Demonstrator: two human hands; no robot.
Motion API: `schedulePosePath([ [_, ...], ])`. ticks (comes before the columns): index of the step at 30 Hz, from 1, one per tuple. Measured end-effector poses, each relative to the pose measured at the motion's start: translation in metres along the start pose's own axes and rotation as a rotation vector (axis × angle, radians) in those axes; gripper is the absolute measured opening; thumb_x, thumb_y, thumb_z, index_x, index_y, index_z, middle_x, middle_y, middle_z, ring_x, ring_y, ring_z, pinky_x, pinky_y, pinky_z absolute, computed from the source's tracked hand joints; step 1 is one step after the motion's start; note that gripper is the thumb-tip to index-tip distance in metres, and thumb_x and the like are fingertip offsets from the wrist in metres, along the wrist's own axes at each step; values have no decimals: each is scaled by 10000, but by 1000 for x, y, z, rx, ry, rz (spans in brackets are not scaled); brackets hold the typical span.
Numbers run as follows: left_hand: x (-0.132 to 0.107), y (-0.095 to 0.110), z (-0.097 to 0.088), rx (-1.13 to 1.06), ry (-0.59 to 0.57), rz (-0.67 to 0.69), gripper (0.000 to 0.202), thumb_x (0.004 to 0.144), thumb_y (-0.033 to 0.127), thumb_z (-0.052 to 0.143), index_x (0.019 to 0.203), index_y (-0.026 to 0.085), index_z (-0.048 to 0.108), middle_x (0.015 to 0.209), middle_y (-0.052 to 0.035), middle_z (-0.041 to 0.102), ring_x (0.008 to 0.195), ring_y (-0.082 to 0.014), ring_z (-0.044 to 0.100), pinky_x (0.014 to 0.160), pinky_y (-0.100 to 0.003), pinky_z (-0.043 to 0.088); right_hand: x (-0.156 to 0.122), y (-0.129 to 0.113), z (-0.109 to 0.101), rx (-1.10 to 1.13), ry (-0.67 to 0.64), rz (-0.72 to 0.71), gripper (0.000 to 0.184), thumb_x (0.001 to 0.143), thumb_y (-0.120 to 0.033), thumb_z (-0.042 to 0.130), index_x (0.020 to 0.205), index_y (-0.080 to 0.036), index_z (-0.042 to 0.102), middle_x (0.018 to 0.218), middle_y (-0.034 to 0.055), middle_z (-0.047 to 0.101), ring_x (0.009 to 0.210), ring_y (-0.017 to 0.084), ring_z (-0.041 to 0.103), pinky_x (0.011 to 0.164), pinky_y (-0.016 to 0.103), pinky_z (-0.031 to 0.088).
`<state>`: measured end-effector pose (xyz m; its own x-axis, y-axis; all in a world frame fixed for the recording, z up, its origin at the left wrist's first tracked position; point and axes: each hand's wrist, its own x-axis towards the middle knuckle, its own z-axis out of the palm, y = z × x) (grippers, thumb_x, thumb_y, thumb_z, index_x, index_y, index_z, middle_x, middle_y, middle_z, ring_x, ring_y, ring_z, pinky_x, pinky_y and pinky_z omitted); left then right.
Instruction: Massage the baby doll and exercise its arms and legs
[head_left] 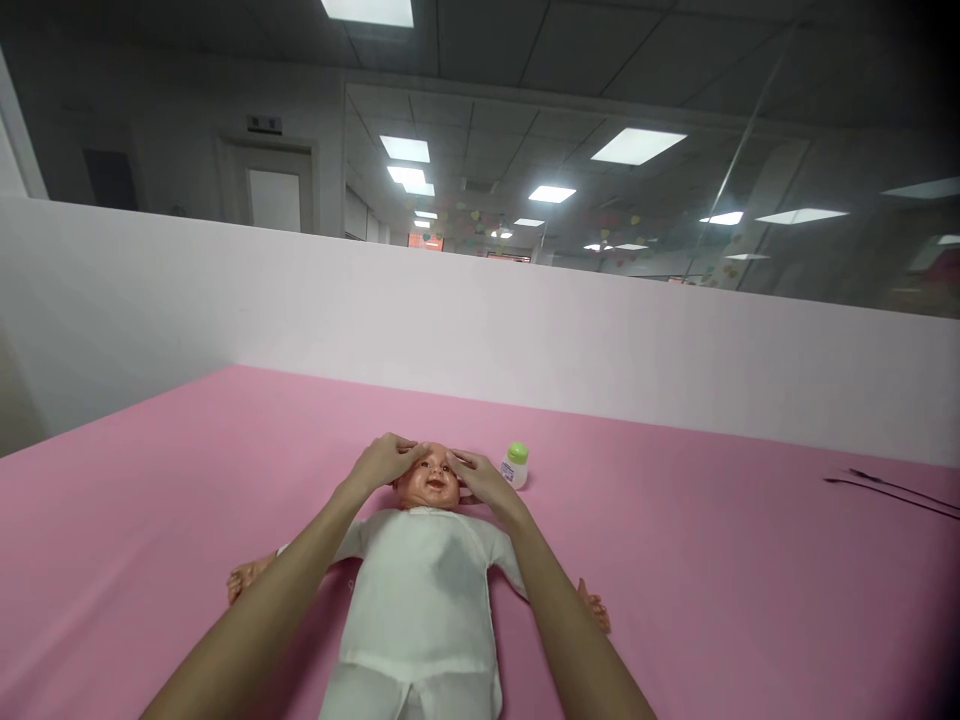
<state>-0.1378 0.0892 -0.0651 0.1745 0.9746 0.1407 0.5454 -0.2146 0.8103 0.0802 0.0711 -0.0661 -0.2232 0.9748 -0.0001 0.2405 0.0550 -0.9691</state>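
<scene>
A baby doll (424,590) in a white cloth top and trousers lies on its back on the pink surface, arms spread wide and its lower legs out of view. From one side, my left hand (386,460) cups the doll's head, its thumb on the forehead. My right hand (484,478) clasps the other side, thumb near the brow. The fingers along the sides of the head are partly hidden. Just beyond my right hand stands a small clear bottle (515,468) with a green cap, not touched by either hand.
The pink padded surface (697,560) runs to a low white wall (525,330) at the back. Two thin dark cables or rods (900,490) lie at the far right. Above the wall are glass and a room with a door (274,190) and ceiling lights.
</scene>
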Motion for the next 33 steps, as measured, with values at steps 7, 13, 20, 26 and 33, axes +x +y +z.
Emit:
schedulePosePath([
  [7, -3, 4, 1, 69, 37, 29, 508, 873, 653, 563, 601, 223, 541, 540, 1, 543, 531, -171, 517, 532, -288, 364, 4, 1, 2, -33, 2, -34, 506, 842, -678, 719, 997, -197, 758, 935, 42, 740, 900, 226, 674, 753, 360, 596],
  [13, 4, -7, 0, 46, 24, 43, 512, 943, 571, 439, 560, 232, 457, 541, -29, 611, 536, -192, 571, 575, -307, 417, 7, 10, -2, 48, 22, -9, 439, 896, -612, 702, 1059, -211, 773, 927, 52, 743, 864, 230, 711, 761, 380, 614],
  [20, -14, 24, -19, 53, -62, 172, 505, 911, 657, 506, 657, 230, 603, 666, -40, 673, 641, -218, 591, 599, -311, 399, -11, -22, -16, -186, -131, -177, 507, 851, -521, 790, 1267, -233, 751, 1321, 98, 728, 1193, 289, 675, 1048, 461, 553],
  [26, -28, 40, -30, 187, -231, 169, 468, 565, 530, 890, 900, 261, 705, 888, -46, 743, 758, -255, 654, 596, -293, 396, -19, -30, -18, -269, -181, -190, 829, 629, -360, 954, 1402, -265, 670, 1346, 89, 723, 1216, 318, 672, 1081, 510, 526],
  [33, -17, 22, -37, 145, -195, 287, 294, 849, 482, 649, 671, 249, 633, 641, -14, 642, 625, -219, 579, 615, -308, 352, -13, -21, -31, -299, -235, -277, 526, 885, -423, 733, 1379, -245, 692, 1312, 88, 742, 1228, 306, 657, 1092, 518, 501],
])
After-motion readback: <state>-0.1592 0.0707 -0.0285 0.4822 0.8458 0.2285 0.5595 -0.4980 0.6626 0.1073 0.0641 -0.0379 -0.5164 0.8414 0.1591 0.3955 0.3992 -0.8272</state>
